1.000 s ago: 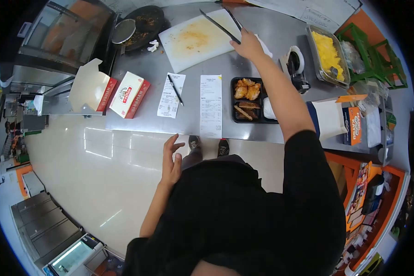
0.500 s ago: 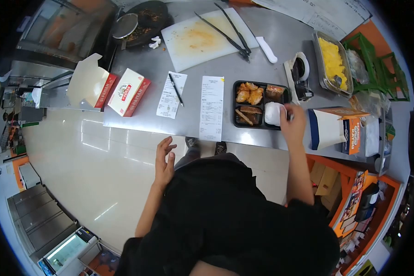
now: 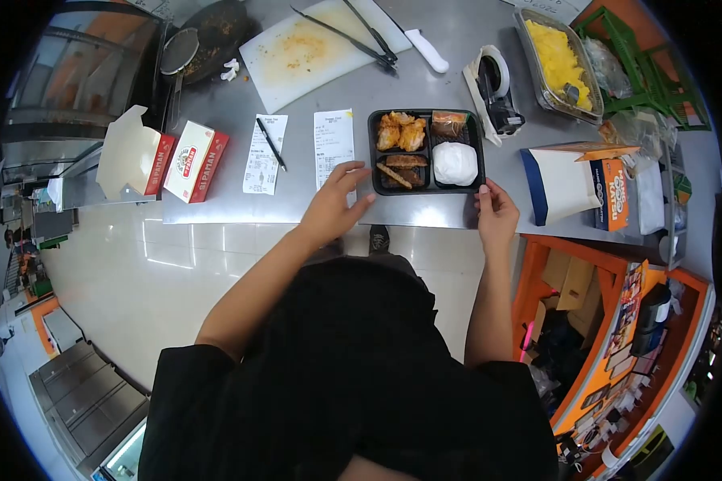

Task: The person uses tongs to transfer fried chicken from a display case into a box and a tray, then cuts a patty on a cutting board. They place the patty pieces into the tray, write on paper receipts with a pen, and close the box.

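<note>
A black bento tray (image 3: 427,186) with four compartments sits near the counter's front edge. Fried chicken pieces (image 3: 401,132) fill its back left compartment, and brown strips of food (image 3: 403,172) lie in the front left. A packed brown item (image 3: 449,123) is at the back right, in front of it a white wrapped bundle (image 3: 456,163). My right hand (image 3: 499,215) pinches the tray's front right corner between thumb and fingers. Fingers apart and holding nothing, my left hand (image 3: 333,207) hovers by the tray's left side, covering the lower end of a receipt (image 3: 334,140).
Left lie another receipt with a pen (image 3: 270,144) and red-and-white boxes (image 3: 191,163). Behind are a cutting board (image 3: 297,60) with tongs, a white-handled knife (image 3: 427,50) and a pan (image 3: 208,40). Right stand a tape dispenser (image 3: 493,92), a yellow food container (image 3: 557,60) and an open carton (image 3: 561,184).
My right hand has left the white bundle and moved to the tray's front right corner. My left hand has come up over the counter beside the tray. The view has shifted.
</note>
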